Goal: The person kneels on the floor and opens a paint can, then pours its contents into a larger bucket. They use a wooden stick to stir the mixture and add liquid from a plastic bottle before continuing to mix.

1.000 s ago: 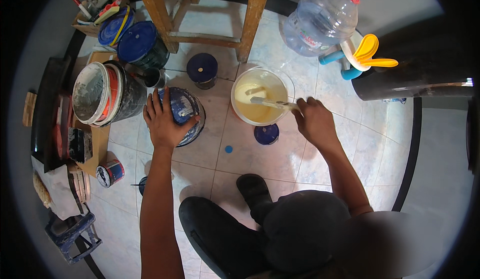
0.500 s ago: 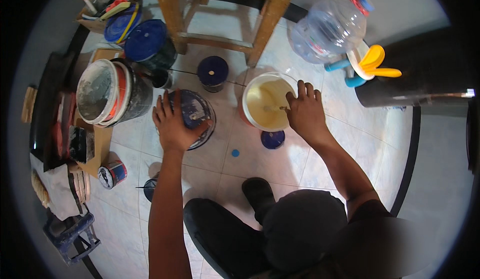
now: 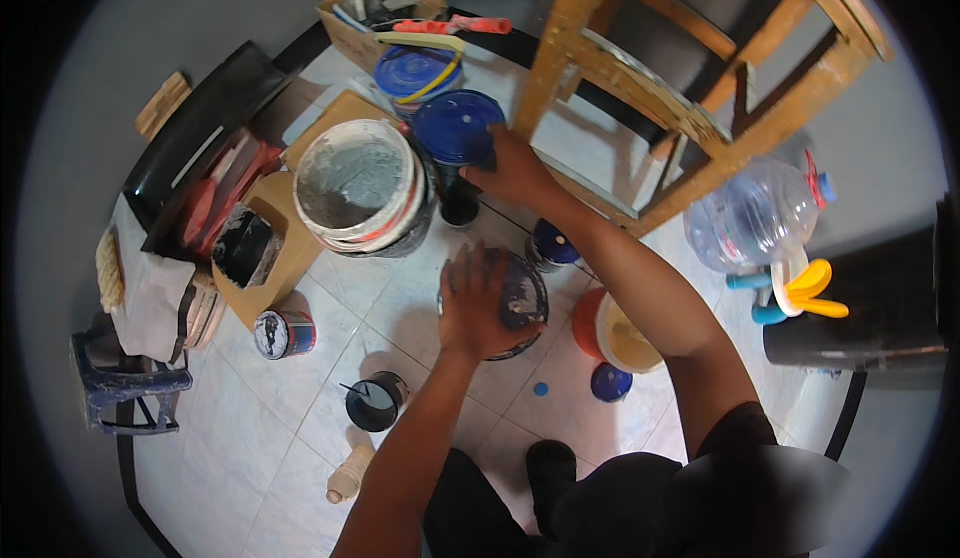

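My left hand lies with fingers spread on a paint-smeared dark blue lidded container. My right hand reaches up to a blue-lidded bucket, thumb apart from the fingers at its near side; whether they touch it is unclear. A dark cup stands just below that hand. An orange-and-white pail of pale yellow liquid is partly hidden under my right forearm, between a small blue-lidded can and another dark blue-lidded can.
A wooden frame stands at the back, beside a plastic water bottle and a black cylinder. Stacked dirty buckets and cardboard are at the left. Nearer lie a paint can and a black pot with a stick.
My right hand has left the brush in the pail and moved up and left to the blue-lidded bucket. My left hand stays on the container. The view has swung leftward and upward.
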### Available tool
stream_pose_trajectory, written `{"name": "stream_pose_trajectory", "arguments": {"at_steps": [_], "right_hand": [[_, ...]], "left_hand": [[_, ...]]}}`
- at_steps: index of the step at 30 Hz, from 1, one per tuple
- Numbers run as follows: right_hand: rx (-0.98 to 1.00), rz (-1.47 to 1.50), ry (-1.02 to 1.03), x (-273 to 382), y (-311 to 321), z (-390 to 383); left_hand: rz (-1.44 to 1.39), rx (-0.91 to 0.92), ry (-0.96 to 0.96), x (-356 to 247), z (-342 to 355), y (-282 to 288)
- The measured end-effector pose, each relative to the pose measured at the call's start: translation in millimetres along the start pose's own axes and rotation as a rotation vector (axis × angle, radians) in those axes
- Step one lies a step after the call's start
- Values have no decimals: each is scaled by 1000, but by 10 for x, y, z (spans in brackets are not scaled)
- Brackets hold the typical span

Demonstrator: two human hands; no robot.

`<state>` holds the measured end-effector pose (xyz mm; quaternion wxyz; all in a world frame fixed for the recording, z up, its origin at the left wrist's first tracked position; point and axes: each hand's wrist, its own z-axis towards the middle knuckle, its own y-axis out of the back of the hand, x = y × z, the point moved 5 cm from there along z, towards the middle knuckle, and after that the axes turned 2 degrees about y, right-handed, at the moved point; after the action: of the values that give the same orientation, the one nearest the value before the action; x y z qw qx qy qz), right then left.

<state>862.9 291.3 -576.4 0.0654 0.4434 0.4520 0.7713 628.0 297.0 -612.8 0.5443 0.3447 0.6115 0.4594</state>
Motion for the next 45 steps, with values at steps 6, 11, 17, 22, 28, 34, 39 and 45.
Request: {"name": "stream_pose_trajectory", "arguments": {"at_steps": [6, 11, 17, 22, 28, 34, 39, 45], "right_hand": [[166, -380, -149, -203, -496, 1192], [322, -375, -334, -235, -821, 1408], [350, -473, -317, -148, -952, 1363], [399, -511, -296, -123, -910, 1381], [391, -499, -278, -179, -933, 1384], [211, -332, -92, -422, -662, 1246], [388, -442, -181, 15, -657, 367], [540, -305, -262, -452, -1438, -83]], "left_hand": [[-131, -8, -15, 24, 37, -7], [-122, 49, 11, 98, 17, 6], [-208, -52, -29, 132, -8, -19], [-186, 5, -10, 132, 22, 47], [-226, 46, -46, 135, -3, 55], [-282, 0, -18, 73, -48, 54], [-237, -15, 28, 285, -162, 21], [-367, -111, -3, 237, -159, 4]]}}
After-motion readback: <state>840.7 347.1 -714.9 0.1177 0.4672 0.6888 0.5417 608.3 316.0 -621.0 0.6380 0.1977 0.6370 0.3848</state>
